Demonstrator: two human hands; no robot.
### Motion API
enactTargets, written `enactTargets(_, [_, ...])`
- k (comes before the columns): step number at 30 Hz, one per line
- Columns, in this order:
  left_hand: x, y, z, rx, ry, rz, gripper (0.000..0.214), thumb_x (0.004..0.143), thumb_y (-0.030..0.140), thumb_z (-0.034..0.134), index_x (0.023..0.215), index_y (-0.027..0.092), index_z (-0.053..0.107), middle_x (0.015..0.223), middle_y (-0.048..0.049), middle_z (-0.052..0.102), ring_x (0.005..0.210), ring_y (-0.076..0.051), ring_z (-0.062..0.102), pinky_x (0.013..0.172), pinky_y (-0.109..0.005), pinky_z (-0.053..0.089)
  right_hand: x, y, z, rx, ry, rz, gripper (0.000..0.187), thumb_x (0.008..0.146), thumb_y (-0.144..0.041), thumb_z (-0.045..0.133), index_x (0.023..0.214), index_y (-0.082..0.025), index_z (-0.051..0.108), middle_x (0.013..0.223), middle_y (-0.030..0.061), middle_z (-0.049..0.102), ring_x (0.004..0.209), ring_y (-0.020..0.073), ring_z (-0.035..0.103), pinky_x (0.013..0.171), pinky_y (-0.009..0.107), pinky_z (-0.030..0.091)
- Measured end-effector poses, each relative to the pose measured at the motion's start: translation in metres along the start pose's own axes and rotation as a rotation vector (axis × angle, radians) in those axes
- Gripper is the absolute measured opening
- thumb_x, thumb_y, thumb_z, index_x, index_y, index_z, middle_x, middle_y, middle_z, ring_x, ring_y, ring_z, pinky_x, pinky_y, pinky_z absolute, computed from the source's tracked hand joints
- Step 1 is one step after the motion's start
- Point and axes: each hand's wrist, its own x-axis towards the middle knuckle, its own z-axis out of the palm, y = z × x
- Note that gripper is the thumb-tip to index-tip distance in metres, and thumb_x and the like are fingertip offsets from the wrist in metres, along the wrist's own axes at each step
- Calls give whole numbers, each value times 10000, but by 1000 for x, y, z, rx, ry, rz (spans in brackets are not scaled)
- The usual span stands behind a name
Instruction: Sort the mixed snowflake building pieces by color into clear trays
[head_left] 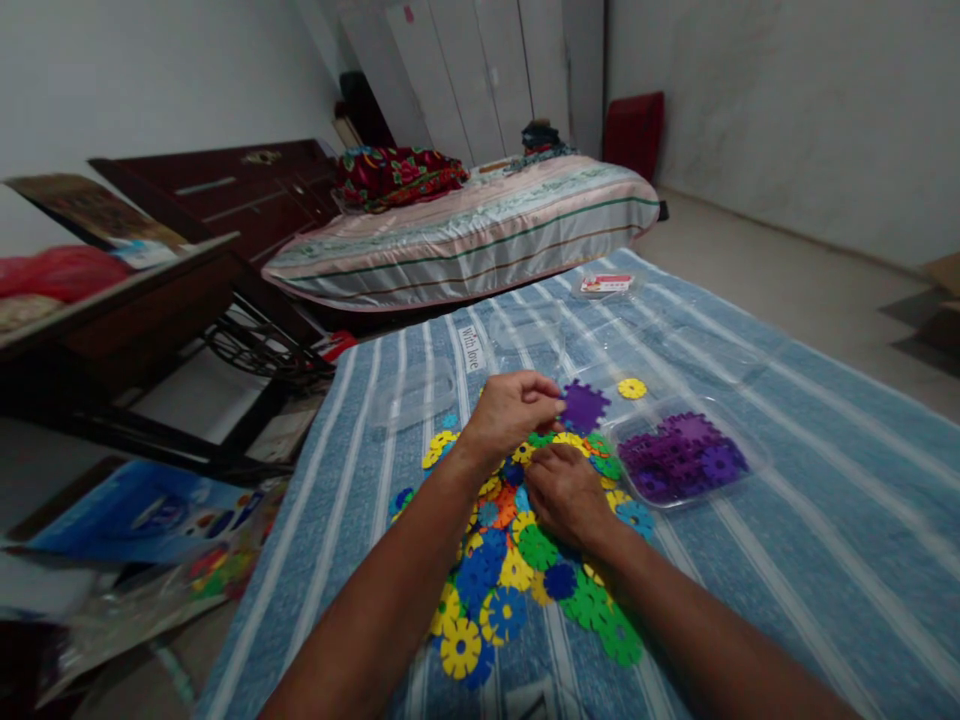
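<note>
My left hand (511, 412) is closed, pinching a square purple notched plastic piece (585, 406) between thumb and fingers above the far side of the pile. Below it, my right hand (568, 492) rests on the heap with its fingers curled down; whatever its fingertips grip is hidden. Around both hands spreads a pile of notched plastic discs (480, 575) in yellow, blue, green and orange. To the right stands a clear plastic container (754, 470) with purple pieces (679, 455) in it.
A single yellow disc (632, 388) lies beyond the container. Clear plastic lids or trays (412, 395) sit on the striped cloth (810, 450), and a small labelled pack (606, 284) is at the far edge. A bed (480, 245) stands behind; a wooden table (112, 305) is at the left.
</note>
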Motion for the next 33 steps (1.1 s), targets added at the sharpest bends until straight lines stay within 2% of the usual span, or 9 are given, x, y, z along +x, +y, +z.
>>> enactTargets(2, [7, 7, 11, 26, -42, 46, 88, 757, 188, 641, 831, 142, 630, 614, 14, 639, 579, -134, 641, 579, -235, 493, 0, 0, 1, -5, 8, 0, 157, 879, -142, 537, 755, -180, 626, 832, 70, 622, 848, 206, 485, 772, 340, 350])
enactTargets(4, [17, 4, 14, 218, 22, 93, 66, 786, 192, 613, 809, 139, 645, 631, 4, 642, 609, -140, 644, 608, -242, 492, 0, 0, 2, -3, 6, -5, 171, 884, -144, 528, 746, -178, 623, 809, 66, 609, 826, 200, 479, 757, 335, 348])
enactTargets(7, [33, -16, 12, 681, 130, 88, 117, 808, 190, 574, 758, 149, 672, 699, -31, 665, 744, -180, 656, 717, -275, 489, 1, 0, 1, 0, 3, -1, 174, 885, -150, 523, 740, -180, 615, 780, 56, 589, 800, 198, 464, 730, 334, 337])
enactTargets(12, [41, -56, 15, 1063, 44, 83, 219, 843, 304, 560, 930, 166, 706, 991, -107, 693, 993, -244, 627, 855, -306, 465, 1, 0, -1, 23, 9, 3, 140, 892, -154, 507, 831, -169, 633, 851, 75, 607, 855, 213, 465, 741, 343, 331])
enactTargets(16, [42, -65, 13, 1054, -1, 81, 242, 801, 301, 600, 967, 155, 699, 1042, -115, 681, 1014, -253, 613, 868, -308, 458, 0, 0, 0, 20, -6, 8, 130, 894, -173, 517, 830, -172, 629, 858, 75, 607, 865, 216, 463, 750, 345, 332])
enactTargets(21, [40, -65, -12, 998, 5, -73, 183, 685, 156, 639, 852, 193, 701, 838, -35, 707, 816, -201, 645, 700, -249, 458, 1, -1, -2, -20, -4, 0, 182, 899, -178, 521, 737, -187, 605, 779, 58, 582, 814, 207, 448, 728, 339, 320])
enactTargets(24, [36, -64, -24, 1030, 63, -120, 212, 668, 110, 621, 848, 187, 702, 828, -58, 712, 837, -224, 653, 686, -258, 450, 2, -1, -4, -22, -3, -3, 184, 901, -180, 521, 736, -187, 601, 770, 54, 578, 800, 204, 441, 719, 338, 316])
enactTargets(28, [35, -59, -15, 1047, 106, -54, 176, 746, 190, 601, 887, 195, 707, 945, -88, 720, 951, -240, 649, 773, -275, 454, 1, -1, -4, -13, -7, -6, 188, 902, -176, 514, 734, -188, 598, 764, 52, 572, 805, 203, 442, 726, 336, 320])
enactTargets(33, [46, -59, 6, 954, 40, 18, 118, 700, 314, 697, 708, 196, 694, 809, -69, 704, 867, -239, 647, 742, -283, 455, 0, 0, -2, -19, 14, -3, 158, 892, -174, 523, 761, -180, 611, 793, 63, 577, 829, 209, 446, 739, 340, 325])
